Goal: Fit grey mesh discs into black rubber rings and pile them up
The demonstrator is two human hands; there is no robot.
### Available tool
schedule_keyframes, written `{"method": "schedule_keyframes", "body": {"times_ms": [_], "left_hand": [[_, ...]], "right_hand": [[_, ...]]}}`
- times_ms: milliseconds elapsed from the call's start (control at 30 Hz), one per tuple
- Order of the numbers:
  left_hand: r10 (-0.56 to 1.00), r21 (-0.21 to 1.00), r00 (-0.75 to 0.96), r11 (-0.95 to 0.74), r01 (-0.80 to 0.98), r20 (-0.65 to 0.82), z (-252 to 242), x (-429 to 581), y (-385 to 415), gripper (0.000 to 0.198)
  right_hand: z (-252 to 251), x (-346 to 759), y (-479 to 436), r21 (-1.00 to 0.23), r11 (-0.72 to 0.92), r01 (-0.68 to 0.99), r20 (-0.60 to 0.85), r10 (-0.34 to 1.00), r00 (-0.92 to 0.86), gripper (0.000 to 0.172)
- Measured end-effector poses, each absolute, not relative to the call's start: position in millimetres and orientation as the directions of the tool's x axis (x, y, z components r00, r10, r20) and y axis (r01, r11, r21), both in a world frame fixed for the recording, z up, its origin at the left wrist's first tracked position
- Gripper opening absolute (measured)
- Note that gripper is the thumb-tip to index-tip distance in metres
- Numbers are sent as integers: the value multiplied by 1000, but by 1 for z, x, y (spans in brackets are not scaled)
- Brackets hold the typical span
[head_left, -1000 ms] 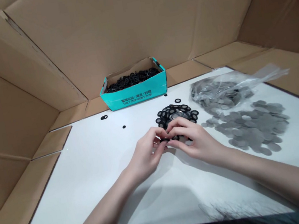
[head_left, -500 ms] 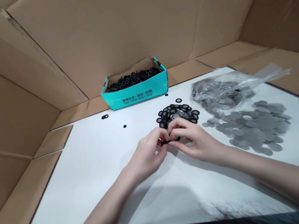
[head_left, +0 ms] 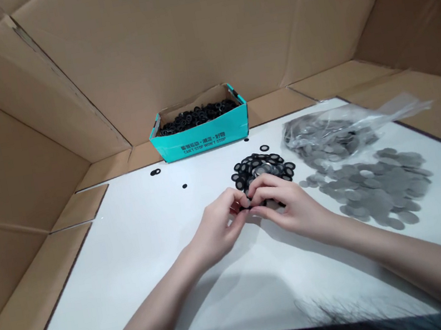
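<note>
My left hand (head_left: 220, 224) and my right hand (head_left: 288, 204) meet over the white table, fingertips pinched together. Between them is a small black ring (head_left: 245, 209), mostly covered by the fingers; whether a grey disc sits in it I cannot see. Just beyond the fingertips lies a pile of black rings with grey discs in them (head_left: 260, 165), its near side hidden by my hands. A wide spread of loose grey discs (head_left: 377, 189) lies to the right of my right hand.
A turquoise box (head_left: 203, 141) full of black rings stands at the back. To the right of it lies a clear plastic bag (head_left: 325, 136) holding grey discs. A few black pieces (head_left: 155, 172) lie on the white table (head_left: 134, 258). Cardboard walls (head_left: 198, 33) surround the table.
Both hands stay in the same place, still pinched together, with only slight finger movement. The pile, box and bag stay as they were.
</note>
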State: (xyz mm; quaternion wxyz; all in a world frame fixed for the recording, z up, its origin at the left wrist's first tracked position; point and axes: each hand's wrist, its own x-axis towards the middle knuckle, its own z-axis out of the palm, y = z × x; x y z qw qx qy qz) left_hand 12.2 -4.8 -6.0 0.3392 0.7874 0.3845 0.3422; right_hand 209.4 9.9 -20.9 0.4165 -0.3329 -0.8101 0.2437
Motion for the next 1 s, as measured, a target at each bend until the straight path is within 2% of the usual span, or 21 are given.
{"method": "schedule_keyframes", "body": {"times_ms": [200,467,700,1000], "left_hand": [[829,782,481,-491,384,284,-8,12,-5,8],[790,665,540,-573,479,291,1,11,-6,15],[824,727,472,-528,440,312,-2,10,-5,15],[800,697,455,-581,421,392,-4,10,-5,12]], "right_hand": [[-20,210,9,-694,642,326,493,754,-434,17],[-19,208,7,-655,687,315,562,722,-404,15],[-23,210,10,-639,684,352,562,727,-394,7],[-21,210,9,-620,696,362,568,717,-405,10]]}}
